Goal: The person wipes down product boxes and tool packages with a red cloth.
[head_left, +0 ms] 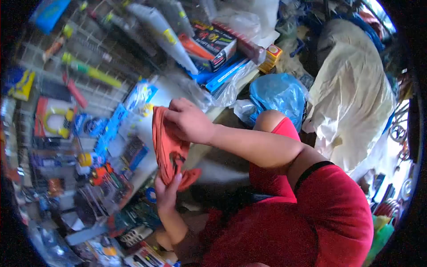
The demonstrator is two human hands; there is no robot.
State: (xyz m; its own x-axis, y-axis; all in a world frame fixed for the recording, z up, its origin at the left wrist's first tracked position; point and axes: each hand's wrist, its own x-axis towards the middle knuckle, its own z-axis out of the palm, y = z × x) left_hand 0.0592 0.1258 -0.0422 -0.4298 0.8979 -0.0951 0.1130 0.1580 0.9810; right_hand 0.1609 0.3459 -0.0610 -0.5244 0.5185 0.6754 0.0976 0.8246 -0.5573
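A limp orange cloth-like piece [163,142] with a dark print hangs in folds between my two hands. My right hand [191,121] pinches its upper end, fingers curled over the edge. Lower down, my left hand [167,191] grips the bottom end between thumb and fingers, and a loose flap sticks out to the right of it. I cannot tell whether the piece is fabric or a soft bag. Behind it is a pale surface with packaged goods along it.
Packaged goods hang on a wire rack [89,49] at the left. A black printed box [215,44] and a small yellow box [272,55] sit at the top. Near my knee lies a blue plastic bag [278,95]; a large beige sack [351,98] stands to the right.
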